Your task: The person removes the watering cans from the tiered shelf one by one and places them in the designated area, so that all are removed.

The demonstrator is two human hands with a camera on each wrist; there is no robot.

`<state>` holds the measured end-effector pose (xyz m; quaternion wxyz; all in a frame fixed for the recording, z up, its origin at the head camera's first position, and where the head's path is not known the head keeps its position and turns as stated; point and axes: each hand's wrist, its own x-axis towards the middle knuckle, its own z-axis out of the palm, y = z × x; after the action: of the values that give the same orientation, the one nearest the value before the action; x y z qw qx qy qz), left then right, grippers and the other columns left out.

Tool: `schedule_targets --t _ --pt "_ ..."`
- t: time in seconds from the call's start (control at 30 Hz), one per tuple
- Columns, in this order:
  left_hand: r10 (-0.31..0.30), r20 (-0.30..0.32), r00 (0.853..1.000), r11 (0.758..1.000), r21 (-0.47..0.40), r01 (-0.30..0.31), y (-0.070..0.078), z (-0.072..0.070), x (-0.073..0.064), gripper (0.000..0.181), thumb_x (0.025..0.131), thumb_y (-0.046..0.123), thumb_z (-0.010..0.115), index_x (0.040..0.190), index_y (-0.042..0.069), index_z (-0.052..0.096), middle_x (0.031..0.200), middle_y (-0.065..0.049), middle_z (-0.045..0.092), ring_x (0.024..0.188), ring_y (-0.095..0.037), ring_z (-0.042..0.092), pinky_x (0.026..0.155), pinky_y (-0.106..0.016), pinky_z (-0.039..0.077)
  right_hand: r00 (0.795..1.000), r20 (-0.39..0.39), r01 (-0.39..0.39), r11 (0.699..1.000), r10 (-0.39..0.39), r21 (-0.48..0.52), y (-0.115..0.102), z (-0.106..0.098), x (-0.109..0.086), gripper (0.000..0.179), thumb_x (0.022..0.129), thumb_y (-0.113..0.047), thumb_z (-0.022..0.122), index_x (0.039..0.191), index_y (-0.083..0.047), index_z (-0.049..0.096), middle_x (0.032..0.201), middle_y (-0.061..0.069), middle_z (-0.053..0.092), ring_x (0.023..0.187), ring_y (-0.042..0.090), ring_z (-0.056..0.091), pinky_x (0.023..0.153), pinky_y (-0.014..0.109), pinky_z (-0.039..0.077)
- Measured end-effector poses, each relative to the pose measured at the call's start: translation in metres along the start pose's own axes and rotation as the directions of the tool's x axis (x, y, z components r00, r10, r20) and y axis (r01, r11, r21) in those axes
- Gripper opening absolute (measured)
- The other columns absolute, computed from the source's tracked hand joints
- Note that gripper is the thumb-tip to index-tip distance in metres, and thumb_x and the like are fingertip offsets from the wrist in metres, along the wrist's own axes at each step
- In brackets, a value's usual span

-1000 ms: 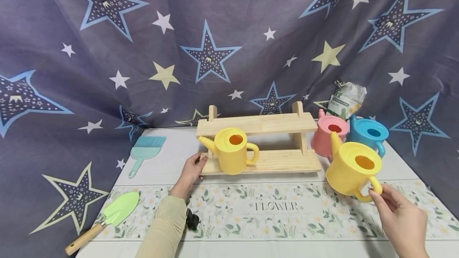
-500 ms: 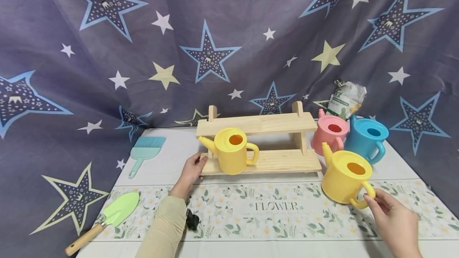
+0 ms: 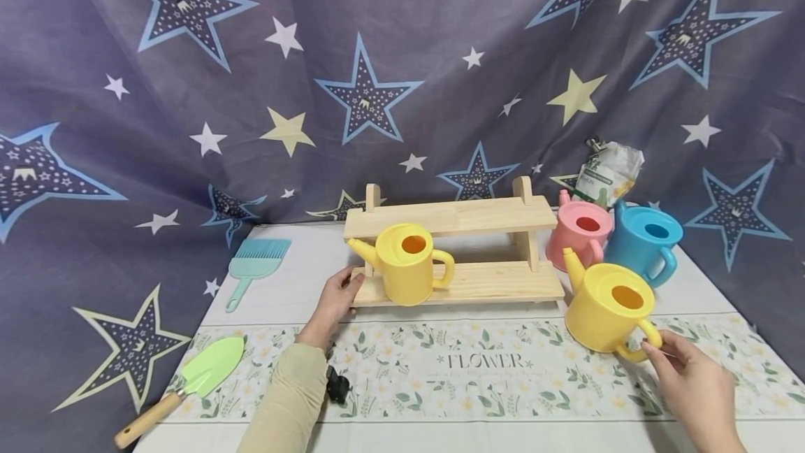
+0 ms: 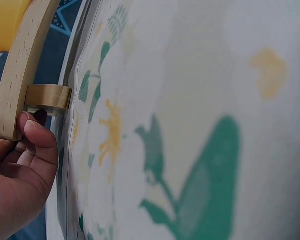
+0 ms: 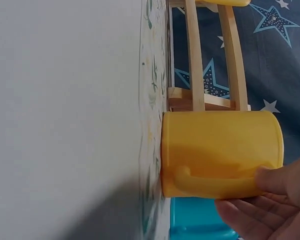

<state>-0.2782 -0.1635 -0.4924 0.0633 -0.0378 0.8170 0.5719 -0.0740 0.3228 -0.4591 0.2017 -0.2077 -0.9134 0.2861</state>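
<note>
A two-tier wooden shelf (image 3: 503, 284) stands on the table, with one yellow watering can (image 3: 405, 271) upright on the left part of its lower board. My left hand (image 3: 333, 303) grips the left end of that board, thumb and fingers around the wood (image 4: 12, 100) in the left wrist view. To the right of the shelf, my right hand (image 3: 694, 383) pinches the handle of a second yellow watering can (image 3: 604, 317), its spout pointing up and left. In the right wrist view this can (image 5: 220, 145) has its base at or very near the tabletop; contact is unclear.
Behind the held can stand a pink watering can (image 3: 575, 229) and a blue watering can (image 3: 641, 240), with a clipped bag (image 3: 610, 173) at the back. A teal brush (image 3: 254, 265) and a green trowel (image 3: 210, 367) lie at left. A starry curtain (image 3: 440, 89) hangs behind.
My right hand has brought the second yellow can left and slightly downward, then stayed nearly still over the last half second. The left hand and shelf have not moved.
</note>
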Motion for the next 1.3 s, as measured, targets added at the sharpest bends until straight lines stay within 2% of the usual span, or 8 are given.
schedule_targets --t 0.13,0.23,0.37,0.47,0.6,0.7,0.93,1.3 --pt "0.002 -0.003 1.000 1.000 0.004 -0.002 0.000 0.000 0.001 0.057 0.102 0.033 0.052 0.150 0.006 0.036 0.130 -0.020 0.054 0.060 -0.012 0.051 0.045 -0.024 0.047 0.999 0.033 -0.009 1.000 0.010 -0.018 -0.003 -0.003 0.001 0.037 0.090 -0.012 0.071 0.114 0.013 0.060 0.106 0.035 0.063 0.091 0.047 0.065 0.059 0.041 0.057" --pt "0.003 -0.001 1.000 1.000 0.006 -0.003 -0.001 0.000 0.001 0.057 0.102 0.033 0.052 0.150 0.006 0.036 0.130 -0.020 0.054 0.058 -0.012 0.052 0.045 -0.024 0.047 0.999 0.043 -0.028 0.999 0.029 -0.042 -0.009 -0.007 0.002 0.042 0.090 -0.017 0.072 0.119 0.011 0.059 0.113 0.034 0.061 0.098 0.049 0.063 0.071 0.049 0.056" --pt "0.005 -0.005 1.000 1.000 0.007 -0.005 -0.002 0.000 0.001 0.058 0.102 0.033 0.051 0.151 0.006 0.035 0.132 -0.020 0.053 0.058 -0.012 0.052 0.044 -0.023 0.046 1.000 -0.026 -0.015 0.999 0.014 -0.034 -0.023 -0.015 0.001 0.047 0.091 -0.020 0.072 0.126 0.007 0.057 0.121 0.031 0.060 0.106 0.050 0.059 0.083 0.060 0.048" --pt "0.007 -0.011 1.000 1.000 0.008 -0.007 -0.001 0.000 0.001 0.058 0.102 0.033 0.051 0.151 0.006 0.034 0.133 -0.020 0.052 0.060 -0.012 0.052 0.045 -0.023 0.046 0.993 -0.107 0.042 0.999 -0.042 0.000 -0.038 -0.019 0.001 0.045 0.089 -0.017 0.073 0.127 0.004 0.059 0.122 0.026 0.062 0.107 0.048 0.059 0.085 0.060 0.047" --pt "0.006 -0.011 1.000 1.000 0.010 -0.006 -0.001 -0.001 0.001 0.057 0.103 0.033 0.051 0.150 0.006 0.036 0.131 -0.019 0.053 0.061 -0.012 0.052 0.045 -0.023 0.046 0.977 -0.157 0.153 0.987 -0.142 0.055 -0.059 -0.018 0.005 0.041 0.086 -0.012 0.076 0.123 0.000 0.064 0.117 0.021 0.066 0.104 0.043 0.063 0.083 0.015 0.050" --pt "0.005 -0.013 1.000 1.000 0.013 -0.005 -0.001 -0.001 0.001 0.056 0.103 0.033 0.051 0.150 0.007 0.037 0.131 -0.019 0.054 0.061 -0.013 0.052 0.045 -0.023 0.046 0.959 -0.154 0.256 0.961 -0.238 0.108 -0.075 -0.013 0.009 0.038 0.084 -0.011 0.078 0.119 -0.001 0.067 0.112 0.019 0.069 0.100 0.042 0.065 0.075 -0.006 0.031" --pt "0.005 -0.010 1.000 1.000 0.008 -0.005 0.000 -0.002 -0.001 0.056 0.102 0.033 0.051 0.150 0.006 0.037 0.131 -0.019 0.054 0.058 -0.011 0.051 0.045 -0.024 0.047 0.891 -0.078 0.450 0.849 -0.447 0.276 -0.108 0.013 0.018 0.041 0.080 -0.004 0.080 0.118 0.003 0.066 0.111 0.019 0.069 0.098 0.038 0.067 0.081 0.000 0.039" --pt "0.004 -0.011 1.000 1.000 -0.005 -0.004 0.000 0.000 -0.002 0.058 0.102 0.034 0.052 0.149 0.004 0.037 0.130 -0.020 0.054 0.057 -0.012 0.051 0.045 -0.026 0.048 0.832 0.117 0.410 0.743 -0.543 0.529 -0.147 0.059 0.029 0.036 0.086 -0.008 0.075 0.120 0.001 0.065 0.116 0.015 0.068 0.104 0.029 0.066 0.086 0.031 0.053"
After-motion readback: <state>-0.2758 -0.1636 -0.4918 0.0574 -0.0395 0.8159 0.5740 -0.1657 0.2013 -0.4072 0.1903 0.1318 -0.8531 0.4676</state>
